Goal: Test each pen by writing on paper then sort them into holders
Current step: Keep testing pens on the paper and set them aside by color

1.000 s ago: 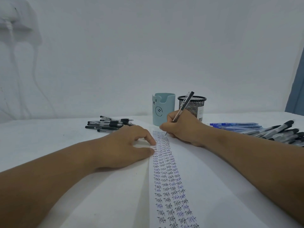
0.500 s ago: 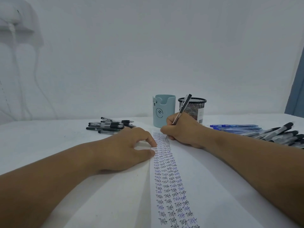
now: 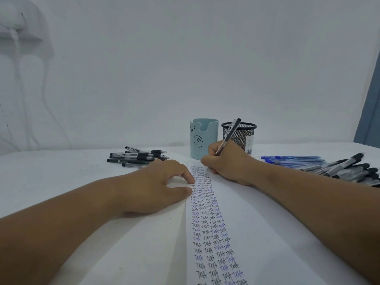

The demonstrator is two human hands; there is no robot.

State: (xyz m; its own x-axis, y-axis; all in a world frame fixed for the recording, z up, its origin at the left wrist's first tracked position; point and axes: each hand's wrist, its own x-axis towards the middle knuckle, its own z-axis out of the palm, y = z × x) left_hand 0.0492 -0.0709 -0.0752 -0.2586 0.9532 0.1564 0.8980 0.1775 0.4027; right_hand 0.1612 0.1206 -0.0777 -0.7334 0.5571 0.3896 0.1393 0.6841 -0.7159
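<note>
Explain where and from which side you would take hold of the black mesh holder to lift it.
Grip the black mesh holder round its upright wall just under the rim, coming from its right. That side is bare; the light blue holder stands close on its left, and the right hand with its pen blocks the front.

My one camera sits on my head, looking forward and down over the tabletop (image 3: 51, 173), close above my forearms, facing the wall (image 3: 185, 68) past its far edge.

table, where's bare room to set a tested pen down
Bare table lies left of the black pens, beyond the left hand. The right side is crowded with blue pens and more black pens.
</note>
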